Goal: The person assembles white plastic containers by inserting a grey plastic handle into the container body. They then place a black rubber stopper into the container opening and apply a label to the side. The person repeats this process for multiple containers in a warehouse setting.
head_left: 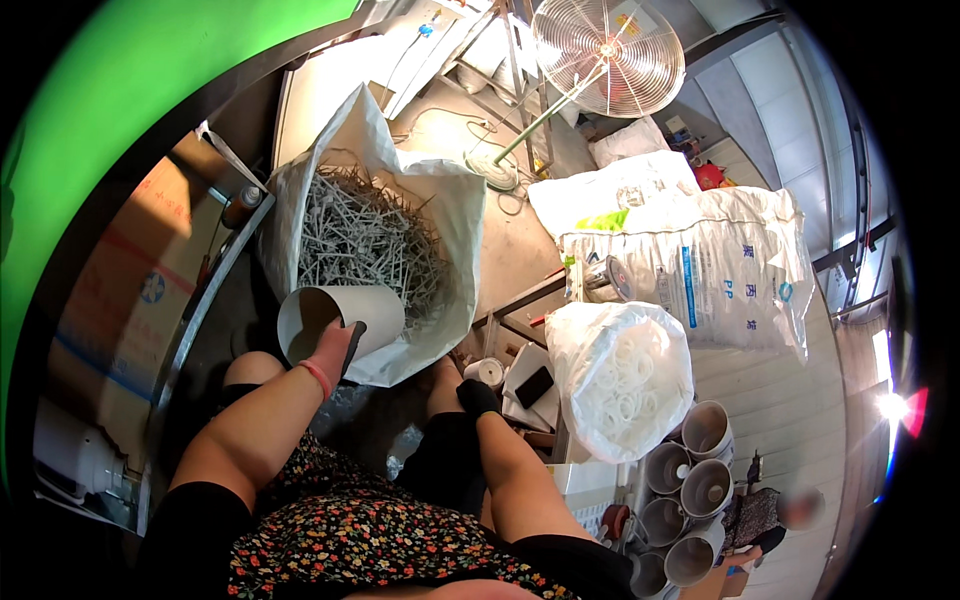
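Observation:
A wide grey plastic pipe lies sideways in my left hand, which wears a pink and black glove and is closed on the pipe's near end. The pipe overlaps the mouth of a large white woven sack. Grey plastic sprue sticks fill that sack. My right hand, in a black glove, is low beside my leg, near a small white round part and a dark phone. Its fingers blend into the dark glove, so I cannot make out their pose.
To the right stands a white bag of pale plastic rings. Several grey pipe pieces are grouped below it, with another person beyond. Large filled sacks lie behind. A standing fan is at the back, a cardboard box at left.

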`<state>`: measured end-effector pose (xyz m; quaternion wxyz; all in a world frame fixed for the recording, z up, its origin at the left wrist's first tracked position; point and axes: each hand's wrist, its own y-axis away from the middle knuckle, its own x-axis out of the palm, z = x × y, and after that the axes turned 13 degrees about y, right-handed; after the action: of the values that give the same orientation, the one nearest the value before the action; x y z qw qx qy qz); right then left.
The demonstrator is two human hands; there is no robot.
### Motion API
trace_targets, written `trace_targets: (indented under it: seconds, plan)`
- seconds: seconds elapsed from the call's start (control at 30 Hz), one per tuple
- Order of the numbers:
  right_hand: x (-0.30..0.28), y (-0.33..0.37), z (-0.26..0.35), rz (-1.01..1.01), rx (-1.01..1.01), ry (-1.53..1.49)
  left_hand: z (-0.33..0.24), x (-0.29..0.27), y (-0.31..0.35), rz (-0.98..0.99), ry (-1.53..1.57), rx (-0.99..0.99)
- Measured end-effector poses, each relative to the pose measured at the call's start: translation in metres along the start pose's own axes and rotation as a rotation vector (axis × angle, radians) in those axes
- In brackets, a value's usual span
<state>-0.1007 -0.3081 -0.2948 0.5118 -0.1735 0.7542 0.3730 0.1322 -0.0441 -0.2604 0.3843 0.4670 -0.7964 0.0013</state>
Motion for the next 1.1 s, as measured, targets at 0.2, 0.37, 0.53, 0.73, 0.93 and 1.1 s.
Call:
trace_targets:
  seconds: [0.2,0.37,0.53,0.73,0.93,1.1]
  plan:
    - [0.005,-0.003,-0.006,-0.059,-0.058,0.035,0.002,-0.003,-0.006,0.063,-0.063,0.049]
    - [0.010,-0.005,-0.007,-0.068,-0.032,-0.008,-0.002,-0.002,-0.002,0.069,-0.032,-0.011]
    - [0.014,-0.016,0.008,-0.107,-0.063,-0.009,-0.005,-0.009,-0.002,0.003,-0.056,0.008]
    - [0.055,-0.033,-0.036,-0.166,-0.214,0.214,0.006,0.006,-0.001,0.058,0.000,-0.016]
    - [0.009,-0.011,-0.002,-0.031,-0.005,-0.015,0.000,-0.002,-0.001,0.048,0.005,-0.005]
    - [-0.009,0.004,0.000,0.042,0.018,-0.062,-0.007,0.006,0.006,-0.006,-0.001,-0.062]
